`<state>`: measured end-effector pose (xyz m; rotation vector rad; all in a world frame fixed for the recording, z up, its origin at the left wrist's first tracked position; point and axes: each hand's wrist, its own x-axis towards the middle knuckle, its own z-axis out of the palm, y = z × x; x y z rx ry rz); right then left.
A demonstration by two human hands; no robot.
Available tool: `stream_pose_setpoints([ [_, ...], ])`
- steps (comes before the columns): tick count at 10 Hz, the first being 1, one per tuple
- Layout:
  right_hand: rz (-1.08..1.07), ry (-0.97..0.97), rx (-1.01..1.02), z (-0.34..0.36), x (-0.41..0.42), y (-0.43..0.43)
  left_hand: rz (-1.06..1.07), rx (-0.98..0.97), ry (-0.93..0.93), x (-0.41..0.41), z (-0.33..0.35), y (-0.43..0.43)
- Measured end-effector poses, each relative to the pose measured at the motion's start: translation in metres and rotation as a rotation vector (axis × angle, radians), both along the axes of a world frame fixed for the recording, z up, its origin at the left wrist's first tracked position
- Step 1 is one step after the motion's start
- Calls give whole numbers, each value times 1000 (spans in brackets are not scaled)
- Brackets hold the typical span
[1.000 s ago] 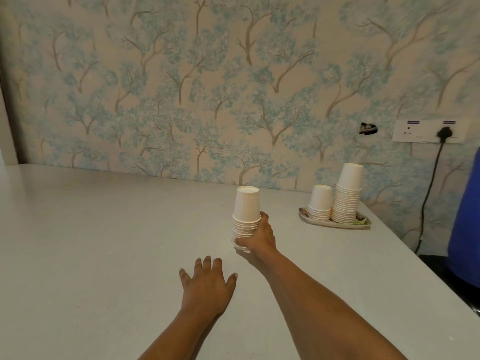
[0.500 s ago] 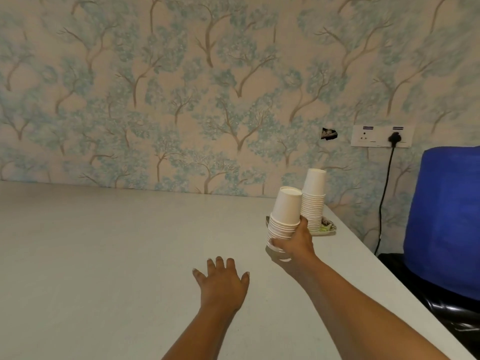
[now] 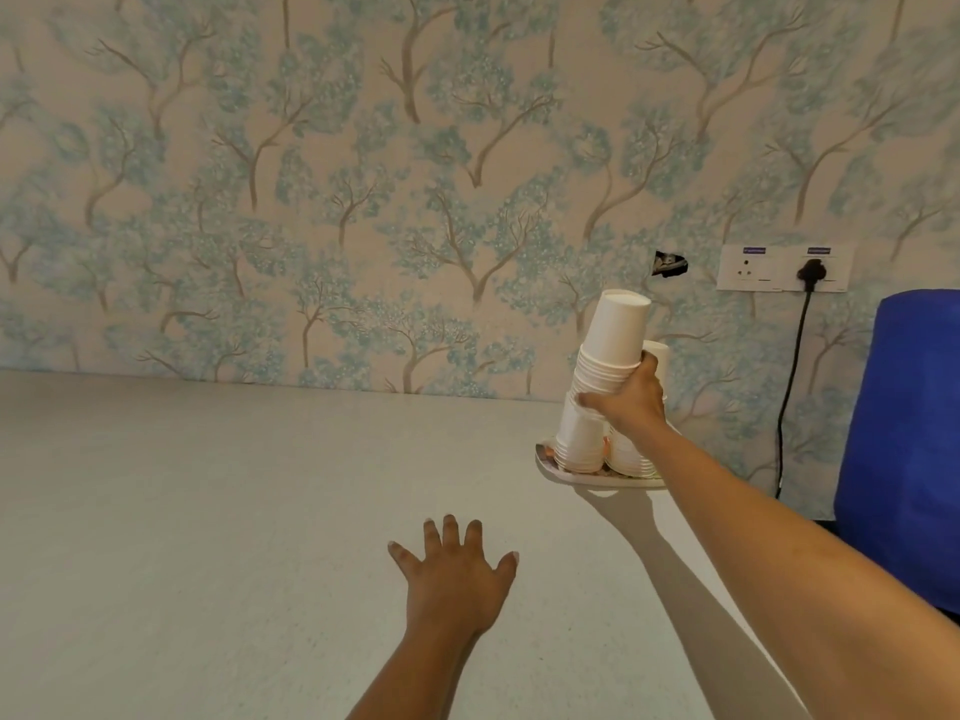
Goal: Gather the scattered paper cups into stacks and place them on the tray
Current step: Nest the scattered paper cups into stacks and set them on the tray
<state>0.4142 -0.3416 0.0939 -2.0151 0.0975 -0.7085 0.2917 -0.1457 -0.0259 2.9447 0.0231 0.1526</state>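
The held stack of white paper cups (image 3: 613,350) is upside down, tilted a bit left at the top, hanging just above the tray (image 3: 550,467). On the tray there's a short stack (image 3: 579,439) at its left end and another stack (image 3: 631,457) right beside it, mostly hidden.

Blue tree-patterned wallpaper (image 3: 363,200), pale table (image 3: 182,537), plugged wall socket (image 3: 783,267), blue chair (image 3: 914,433)

Soft, even indoor light, fairly bright, no glare on the matte table (image 3: 208,511), a pale shadow of the right forearm falling on the table just left of the arm, slightly soft detail throughout, wide-angle bending of the table's back edge toward the corners
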Motion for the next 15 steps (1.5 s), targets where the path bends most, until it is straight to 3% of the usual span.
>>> stream_pose_setpoints([
  [3,-12,16,-16,15,35,4,3,21,8,4,-3,0],
  [15,-72,336,-53,-60,52,19,10,12,25,4,-3,0],
])
